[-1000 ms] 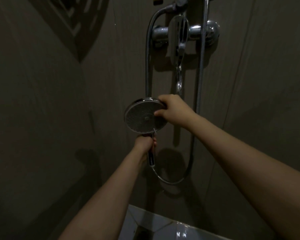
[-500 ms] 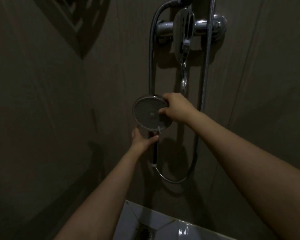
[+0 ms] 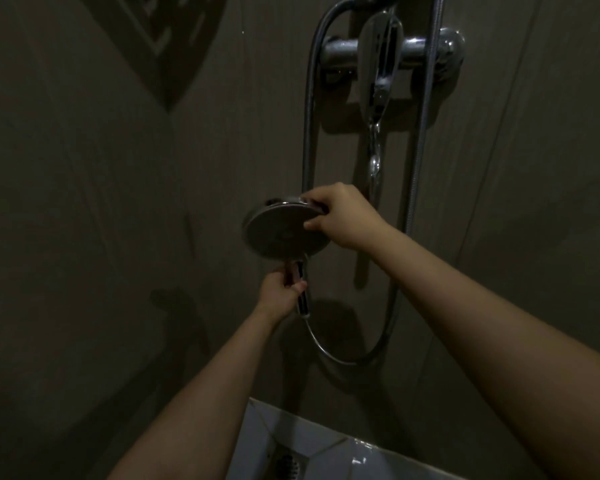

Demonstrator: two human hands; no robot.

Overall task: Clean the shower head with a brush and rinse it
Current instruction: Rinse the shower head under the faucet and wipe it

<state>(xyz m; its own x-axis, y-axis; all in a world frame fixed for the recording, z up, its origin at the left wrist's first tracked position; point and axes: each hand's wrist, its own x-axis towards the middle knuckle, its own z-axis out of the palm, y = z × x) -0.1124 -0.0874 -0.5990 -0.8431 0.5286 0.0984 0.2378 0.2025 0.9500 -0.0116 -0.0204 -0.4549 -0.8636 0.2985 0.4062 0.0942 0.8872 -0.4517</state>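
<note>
Hose [image 3: 347, 355] loops below; wall [image 3: 84, 237] crowds the left side.

You are standing in a dim bathroom shower stall. A chrome mixer tap [image 3: 392, 50] is mounted high on the brown tiled wall [image 3: 118, 202], a metal hose [image 3: 354, 355] loops below it, and a floor drain [image 3: 286, 465] sits in the pale floor [image 3: 326, 455] near you.

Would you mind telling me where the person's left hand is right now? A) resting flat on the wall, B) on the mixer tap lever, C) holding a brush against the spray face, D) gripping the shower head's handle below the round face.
D: the left hand grips the handle just beneath the shower head, while the right hand pinches the rim of the face.
</note>
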